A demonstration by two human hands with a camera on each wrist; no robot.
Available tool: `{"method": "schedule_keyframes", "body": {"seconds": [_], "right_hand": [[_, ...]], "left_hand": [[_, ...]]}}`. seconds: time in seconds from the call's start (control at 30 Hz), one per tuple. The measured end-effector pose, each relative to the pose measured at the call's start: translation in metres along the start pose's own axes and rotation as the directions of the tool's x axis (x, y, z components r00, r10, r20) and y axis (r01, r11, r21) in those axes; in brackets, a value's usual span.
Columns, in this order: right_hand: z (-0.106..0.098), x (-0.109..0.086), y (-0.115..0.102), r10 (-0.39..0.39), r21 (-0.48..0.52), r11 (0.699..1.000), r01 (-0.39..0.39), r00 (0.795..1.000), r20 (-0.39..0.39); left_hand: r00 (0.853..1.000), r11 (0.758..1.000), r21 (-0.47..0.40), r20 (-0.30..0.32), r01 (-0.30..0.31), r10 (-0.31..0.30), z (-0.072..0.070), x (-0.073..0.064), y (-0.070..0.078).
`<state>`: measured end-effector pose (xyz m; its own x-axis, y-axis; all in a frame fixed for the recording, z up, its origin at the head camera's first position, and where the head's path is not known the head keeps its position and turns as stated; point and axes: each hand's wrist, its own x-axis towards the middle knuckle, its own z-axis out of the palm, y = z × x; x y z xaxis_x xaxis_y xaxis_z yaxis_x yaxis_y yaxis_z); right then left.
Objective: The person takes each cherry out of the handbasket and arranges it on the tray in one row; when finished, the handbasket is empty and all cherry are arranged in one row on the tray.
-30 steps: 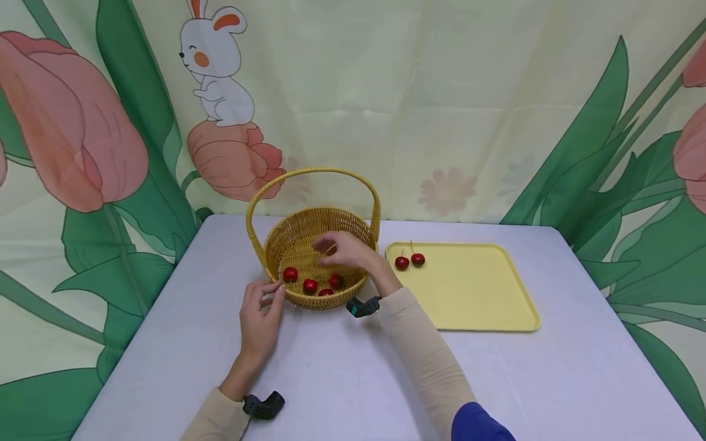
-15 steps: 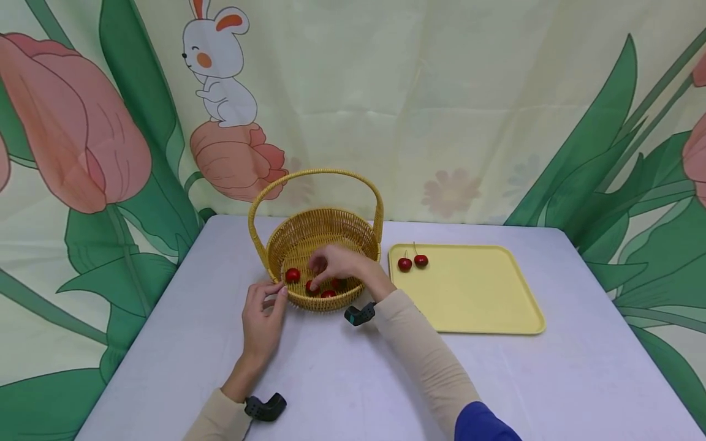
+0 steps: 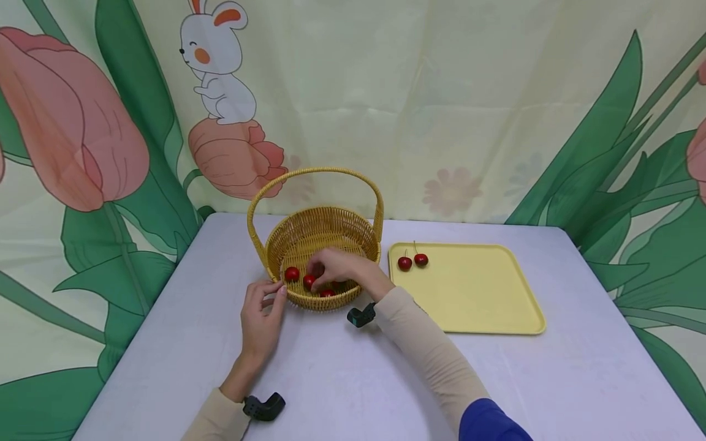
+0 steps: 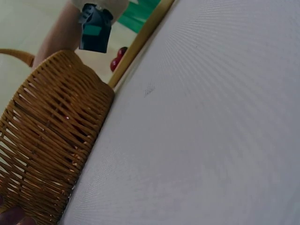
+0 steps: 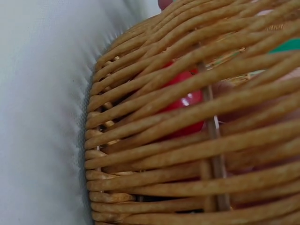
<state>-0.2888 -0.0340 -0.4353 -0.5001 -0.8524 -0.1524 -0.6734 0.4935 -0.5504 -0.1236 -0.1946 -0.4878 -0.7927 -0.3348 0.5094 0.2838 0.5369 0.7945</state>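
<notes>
In the head view a woven basket with a tall arched handle stands on the table, with red cherries inside. My left hand pinches its front-left rim between thumb and fingers. My right hand reaches down into the basket, thumb and fingers at either side of a cherry, which they appear to pinch. Another cherry lies to its left and one by the front wall. The right hand partly hides the others. In the right wrist view a red cherry shows through the weave.
A yellow tray lies right of the basket, with two stemmed cherries, one beside the other, at its far left corner. A white cloth covers the table. A printed curtain hangs behind.
My right hand has lowered from above the basket floor to the cherries near the front. The cherry at its fingertips has shifted slightly up and left. My left hand stays at the rim.
</notes>
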Motion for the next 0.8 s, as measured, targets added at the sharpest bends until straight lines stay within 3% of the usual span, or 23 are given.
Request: {"method": "schedule_keyframes", "body": {"seconds": [0.43,0.67,0.8], "right_hand": [[0.0015,0.0015,-0.0023,-0.027,-0.03,0.999,0.027,1.0,0.002],[0.0022,0.0026,-0.0037,-0.131,-0.084,0.987,0.134,0.991,0.04],[0.0016,0.0011,-0.0055,-0.138,-0.092,0.986,0.142,0.989,0.046]], "left_hand": [[1.0,1.0,0.0,0.006,0.014,-0.014,-0.0001,0.0,-0.0002],[1.0,1.0,0.01,0.01,0.014,-0.014,0.0001,-0.0002,0.0],[1.0,1.0,0.008,0.007,0.013,-0.013,0.0001,-0.0003,0.0005]]}}
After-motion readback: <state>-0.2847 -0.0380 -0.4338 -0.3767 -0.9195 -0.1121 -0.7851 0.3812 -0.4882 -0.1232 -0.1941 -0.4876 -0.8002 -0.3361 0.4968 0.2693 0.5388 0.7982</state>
